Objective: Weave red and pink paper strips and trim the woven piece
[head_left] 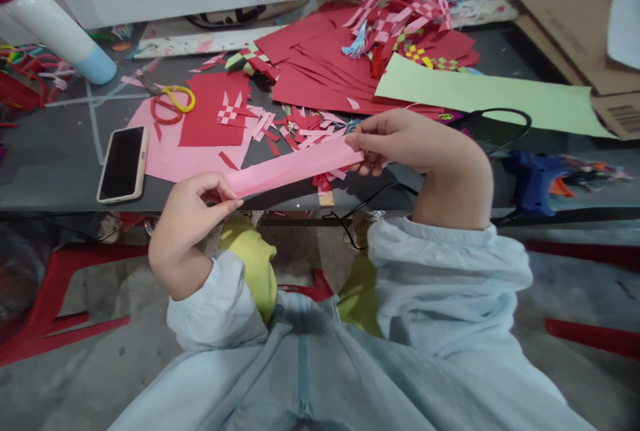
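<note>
A pink paper strip (295, 166) is stretched between my two hands just above the table's front edge. My left hand (195, 211) pinches its left end between thumb and fingers. At the opposite end, my right hand (385, 141) grips the strip, with its fingertips around the edge. Below and behind the strip lie many small pink and red paper scraps (305, 128). A red paper sheet (200, 111) rests on a larger pink paper sheet (165, 158), with a small woven pink-and-white piece (230, 110) on top. Scissors (173, 103) with yellow and red handles lie beside them.
A phone (123, 164) lies at the left, near a white-and-blue bottle (60, 24). Behind are stacked red sheets (320, 64), woven checkered strips (400, 11) and a light green sheet (490, 94). At the right are a blue glue gun (537, 181), black cable and cardboard (575, 24).
</note>
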{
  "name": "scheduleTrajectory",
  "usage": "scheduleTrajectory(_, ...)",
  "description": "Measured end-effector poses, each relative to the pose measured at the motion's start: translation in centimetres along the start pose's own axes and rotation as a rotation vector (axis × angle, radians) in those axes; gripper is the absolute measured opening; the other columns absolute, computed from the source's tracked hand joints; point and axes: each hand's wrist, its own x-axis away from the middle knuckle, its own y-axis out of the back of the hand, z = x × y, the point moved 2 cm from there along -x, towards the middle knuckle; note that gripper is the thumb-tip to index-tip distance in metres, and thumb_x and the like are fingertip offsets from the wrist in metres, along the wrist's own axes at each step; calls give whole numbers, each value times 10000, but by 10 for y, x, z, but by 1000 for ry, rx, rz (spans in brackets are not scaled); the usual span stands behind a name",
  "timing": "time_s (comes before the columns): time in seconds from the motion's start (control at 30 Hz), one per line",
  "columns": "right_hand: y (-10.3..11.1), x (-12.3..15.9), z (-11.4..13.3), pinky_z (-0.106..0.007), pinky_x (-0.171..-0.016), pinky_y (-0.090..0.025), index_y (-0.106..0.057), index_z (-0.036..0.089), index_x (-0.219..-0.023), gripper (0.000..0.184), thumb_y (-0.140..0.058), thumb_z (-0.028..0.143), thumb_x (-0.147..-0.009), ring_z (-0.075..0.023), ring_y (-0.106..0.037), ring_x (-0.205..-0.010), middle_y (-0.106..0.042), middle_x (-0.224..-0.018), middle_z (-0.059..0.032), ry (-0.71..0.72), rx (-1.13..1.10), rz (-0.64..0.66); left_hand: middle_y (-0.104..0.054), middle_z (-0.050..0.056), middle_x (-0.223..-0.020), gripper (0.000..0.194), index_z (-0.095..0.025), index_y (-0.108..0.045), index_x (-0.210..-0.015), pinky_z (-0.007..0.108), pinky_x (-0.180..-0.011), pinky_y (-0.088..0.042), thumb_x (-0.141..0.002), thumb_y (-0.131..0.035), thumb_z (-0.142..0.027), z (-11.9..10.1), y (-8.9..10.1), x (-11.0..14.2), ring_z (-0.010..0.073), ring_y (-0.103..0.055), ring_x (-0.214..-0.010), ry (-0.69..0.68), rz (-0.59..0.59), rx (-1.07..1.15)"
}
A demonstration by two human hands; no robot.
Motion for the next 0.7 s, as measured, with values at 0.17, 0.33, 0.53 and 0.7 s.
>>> scheduleTrajectory(0.17,-8,4,9,-254,-417,-452,-623,207,-670,243,-607,221,-911,-123,-565,-430,-648,-518,-36,-16,-52,-52,-671,-6,-673,101,-217,-643,-645,281,-614,-477,-697,-728,-200,3,-1,0,149,-619,-643,4,-126,55)
scheduleTrajectory(0.33,-12,6,17,-231,-444,-469,-645,197,-731,141,-658,165,-868,-107,-579,-455,-663,-568,-29,-28,-136,-82,-692,-10,-699,102,-228,-656,-647,286,-653,-526,-689,-740,-187,-3,1,1,153,-646,-678,-39,-266,56)
scheduleTrajectory(0.53,-7,1,11,-250,-502,-488,-677,202,-797,134,-758,121,-729,-135,-620,-548,-694,-643,-16,147,-190,-93,-739,-11,-759,129,-232,-736,-753,265,-661,-575,-654,-785,-165,-9,3,2,144,-677,-686,-21,-383,103)
scheduleTrajectory(0.7,-6,1,10,-290,-604,-554,-713,199,-753,150,-805,155,-643,-171,-656,-671,-719,-708,-17,265,-175,-99,-753,24,-794,187,-190,-768,-802,254,-674,-594,-779,-737,-373,-4,3,2,121,-681,-645,33,-499,275)
